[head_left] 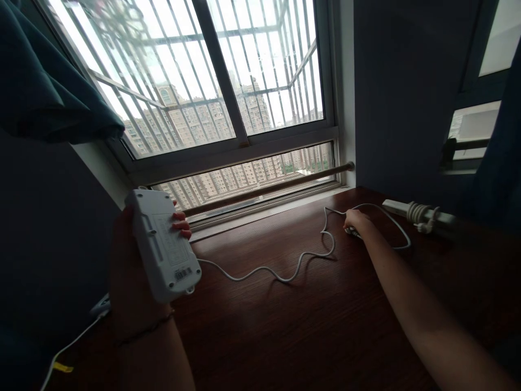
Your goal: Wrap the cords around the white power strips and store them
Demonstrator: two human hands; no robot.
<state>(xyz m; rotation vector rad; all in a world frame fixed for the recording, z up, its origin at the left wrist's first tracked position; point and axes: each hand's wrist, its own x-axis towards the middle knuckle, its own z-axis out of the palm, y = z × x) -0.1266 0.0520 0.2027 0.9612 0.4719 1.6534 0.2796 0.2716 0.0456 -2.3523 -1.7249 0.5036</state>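
A white power strip (165, 244) is raised at the left, its underside with label and barcode turned towards me. My left hand (181, 224) is wrapped round it, fingertips showing past its right edge. From the strip a white cord (264, 267) runs in loose waves across the brown wooden surface (252, 326) to the right. There my right hand (357, 220) is closed at the cord's far part, low over the wood. A small plug-like end (352, 232) shows under its fingers, partly hidden. Beyond the hand the cord makes a wide loop.
Another white strip (396, 207) with its cord wound round it lies at the right. At lower left are a white device (100, 305) and a cable with a yellow tag (63, 367). A barred window, a metal rail (285, 185) and a blue curtain (52, 92) border the surface.
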